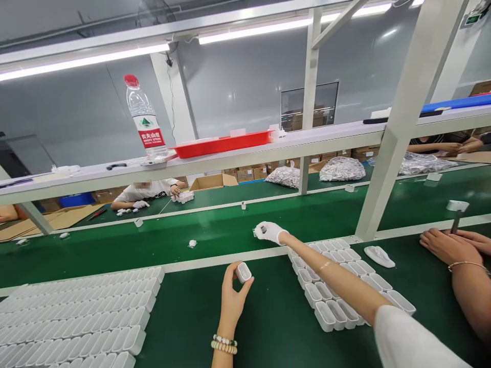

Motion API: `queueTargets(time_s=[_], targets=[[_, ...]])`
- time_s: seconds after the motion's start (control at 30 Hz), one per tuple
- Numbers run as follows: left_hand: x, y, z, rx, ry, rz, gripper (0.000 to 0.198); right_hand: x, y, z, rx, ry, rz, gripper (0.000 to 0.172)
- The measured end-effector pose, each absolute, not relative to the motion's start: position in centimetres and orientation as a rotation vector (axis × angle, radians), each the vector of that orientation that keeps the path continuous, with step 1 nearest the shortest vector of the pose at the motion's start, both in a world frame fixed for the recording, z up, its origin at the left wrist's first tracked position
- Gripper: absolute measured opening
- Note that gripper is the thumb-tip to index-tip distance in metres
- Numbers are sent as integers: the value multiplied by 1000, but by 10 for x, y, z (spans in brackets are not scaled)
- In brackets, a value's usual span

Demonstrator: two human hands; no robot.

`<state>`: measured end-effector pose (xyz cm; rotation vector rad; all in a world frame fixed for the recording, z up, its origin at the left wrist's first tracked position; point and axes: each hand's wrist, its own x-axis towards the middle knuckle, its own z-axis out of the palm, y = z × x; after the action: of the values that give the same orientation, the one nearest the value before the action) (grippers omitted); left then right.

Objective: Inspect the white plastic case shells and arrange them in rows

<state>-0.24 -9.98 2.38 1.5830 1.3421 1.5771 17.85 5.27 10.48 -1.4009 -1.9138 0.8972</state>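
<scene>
My left hand (pixel 233 296), with beaded bracelets at the wrist, pinches a small white open-topped plastic case (pixel 244 272) above the green worktop. Its hollow side faces up toward me. My right hand (pixel 268 232) wears a white glove and reaches out over the green conveyor belt (pixel 218 225). The gloved fingers are curled together; a small piece shows at their tips, too small to name. Under my right forearm stand rows of similar white cases (pixel 326 314), partly hidden by the arm. A larger block of white cases (pixel 95 317) fills the left side.
A small white part (pixel 192 244) lies on the belt. Overhead, a shelf (pixel 330 134) carries a water bottle (pixel 146 122) and a red tray (pixel 226 144). A frame post (pixel 410 122) rises at right, near a white glove (pixel 379 256) and a co-worker's hands (pixel 452 248). Another person sits across.
</scene>
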Motion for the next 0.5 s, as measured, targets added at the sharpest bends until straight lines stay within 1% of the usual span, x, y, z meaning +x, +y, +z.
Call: queueTargets(time_s=[0.13,0.23,0.37,0.5], targets=[[3,-108,35,1704,1319,1573,42,197,8,100,-1024,-2027,1091,24],[9,-117,45,1791,1294,1578,45,215,-36,90,-858,-2062,1105,31],[15,-125,50,1888,1279,1594,42,231,-69,77,-758,-2091,1030,47],[16,-126,51,2026,1247,1586,38,233,-73,70,-600,-2205,775,55]])
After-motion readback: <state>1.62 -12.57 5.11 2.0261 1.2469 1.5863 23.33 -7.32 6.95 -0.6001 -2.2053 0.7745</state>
